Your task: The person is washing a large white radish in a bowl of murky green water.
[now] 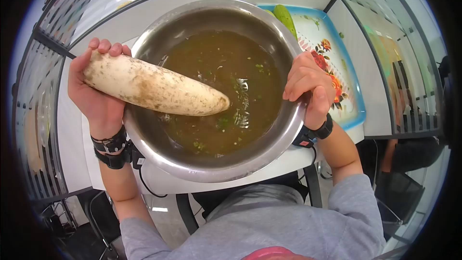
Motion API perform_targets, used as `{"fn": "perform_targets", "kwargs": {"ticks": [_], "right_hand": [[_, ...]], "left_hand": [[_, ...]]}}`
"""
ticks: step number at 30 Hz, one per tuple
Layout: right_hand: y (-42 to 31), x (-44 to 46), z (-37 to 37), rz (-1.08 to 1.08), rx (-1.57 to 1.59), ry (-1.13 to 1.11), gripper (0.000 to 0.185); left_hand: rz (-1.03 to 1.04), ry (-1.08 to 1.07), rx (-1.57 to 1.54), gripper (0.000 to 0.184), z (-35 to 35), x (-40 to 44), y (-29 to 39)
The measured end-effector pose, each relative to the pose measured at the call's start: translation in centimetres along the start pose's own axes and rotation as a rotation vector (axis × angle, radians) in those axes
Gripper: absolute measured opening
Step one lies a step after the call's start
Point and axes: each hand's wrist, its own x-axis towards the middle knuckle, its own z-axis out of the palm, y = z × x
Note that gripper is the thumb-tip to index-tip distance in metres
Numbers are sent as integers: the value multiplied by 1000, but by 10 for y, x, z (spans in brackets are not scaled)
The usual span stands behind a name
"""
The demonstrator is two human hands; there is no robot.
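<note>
A large white radish [154, 86] with brown dirt patches lies across the left part of a steel basin [207, 173], its tapered tip over the murky water [216, 62]. My left hand [98, 86] is wrapped round the radish's thick end, by the basin's left rim. On the right rim, my right hand [310, 86] grips the metal edge with its fingers bent over it. Brown water with small green bits fills the bottom of the basin.
Behind the right hand is a blue-edged floral tray [353, 77] with a green vegetable [285, 19] at its far left. Transparent partitions surround the white table [168, 188]. Part of another person [416, 154] shows at the far right.
</note>
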Motion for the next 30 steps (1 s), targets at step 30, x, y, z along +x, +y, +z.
{"fn": "perform_targets", "kwargs": {"ticks": [30], "right_hand": [[-72,139,110,313,145,-649,67]], "left_hand": [[-6,-186,1071,64,49,-51,-16]]}}
